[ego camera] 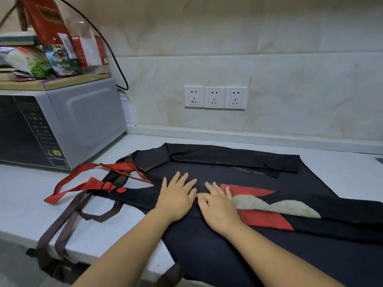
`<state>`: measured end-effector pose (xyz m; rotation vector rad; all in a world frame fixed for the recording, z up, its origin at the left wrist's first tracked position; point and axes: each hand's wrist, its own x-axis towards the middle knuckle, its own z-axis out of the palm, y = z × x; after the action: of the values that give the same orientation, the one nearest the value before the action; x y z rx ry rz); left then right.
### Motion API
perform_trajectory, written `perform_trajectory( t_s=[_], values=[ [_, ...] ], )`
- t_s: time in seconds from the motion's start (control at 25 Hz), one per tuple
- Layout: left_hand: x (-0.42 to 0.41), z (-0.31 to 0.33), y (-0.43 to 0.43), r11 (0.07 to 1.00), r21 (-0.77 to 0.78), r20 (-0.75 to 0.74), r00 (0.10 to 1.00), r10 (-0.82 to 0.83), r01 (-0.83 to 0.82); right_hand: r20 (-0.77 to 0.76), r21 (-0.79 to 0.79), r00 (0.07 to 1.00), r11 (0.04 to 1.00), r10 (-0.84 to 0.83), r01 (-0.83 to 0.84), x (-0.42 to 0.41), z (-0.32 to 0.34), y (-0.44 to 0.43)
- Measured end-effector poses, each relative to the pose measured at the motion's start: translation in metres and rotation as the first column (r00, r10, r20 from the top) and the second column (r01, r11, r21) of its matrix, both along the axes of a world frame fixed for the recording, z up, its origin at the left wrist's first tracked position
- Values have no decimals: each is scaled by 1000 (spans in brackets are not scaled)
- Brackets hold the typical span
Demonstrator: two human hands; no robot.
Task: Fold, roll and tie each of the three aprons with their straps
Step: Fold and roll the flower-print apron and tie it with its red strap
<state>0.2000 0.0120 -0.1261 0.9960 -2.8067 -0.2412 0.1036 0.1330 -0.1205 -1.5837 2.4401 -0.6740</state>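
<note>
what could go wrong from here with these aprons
The red strap and brown straps cross and may tangle when tying. The brown straps hang over the counter edge and could snag. Left hand and right hand press stacked aprons, so a fold might catch the layer beneath.

I count two hands of mine, left hand (176,196) and right hand (218,207), on dark aprons (207,247) whose number I cannot tell. Beyond my hands are three wall sockets (214,97); left of my left hand are one microwave (62,125) and one red button (121,190).
</note>
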Motion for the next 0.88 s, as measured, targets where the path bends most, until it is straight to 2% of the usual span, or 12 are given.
perform_trajectory(
  t_s=[0.08,0.12,0.2,0.28,0.36,0.48,0.52,0.6,0.68,0.76,0.84,0.88],
  values=[
    [1,-6,3,999,15,144,989,36,-39,241,-192,967,973,-83,131,-7,6,6],
    [2,-6,3,999,16,173,984,46,-49,292,-236,948,951,-128,201,-13,7,10],
    [3,-1,4,997,31,234,971,57,-66,157,-170,964,956,-215,241,-32,5,26],
    [1,4,4,991,39,301,947,112,-130,-106,59,953,955,-283,290,-54,0,49],
    [1,8,3,972,49,347,917,197,-228,-215,204,925,912,-313,356,-73,0,72],
    [2,13,4,925,75,374,870,321,-373,-154,260,926,890,-344,374,-94,-1,95],
    [1,17,6,905,58,402,840,365,-421,-131,220,920,894,-369,390,-100,-1,102],
    [-10,26,15,888,-53,425,794,434,-457,-10,8,897,897,-442,442,-113,0,120],
    [-38,31,41,941,-184,293,898,327,-283,250,-246,835,802,-490,544,-128,2,139],
    [-83,33,89,980,-185,90,994,-59,75,592,-315,677,647,-438,695,-141,7,154],
    [-129,29,144,909,-130,-3,917,-399,395,839,-282,479,549,-256,787,-150,11,159],
    [-149,23,167,863,-108,-18,867,-498,493,906,-257,391,525,-161,811,-155,11,161]
  ],
)
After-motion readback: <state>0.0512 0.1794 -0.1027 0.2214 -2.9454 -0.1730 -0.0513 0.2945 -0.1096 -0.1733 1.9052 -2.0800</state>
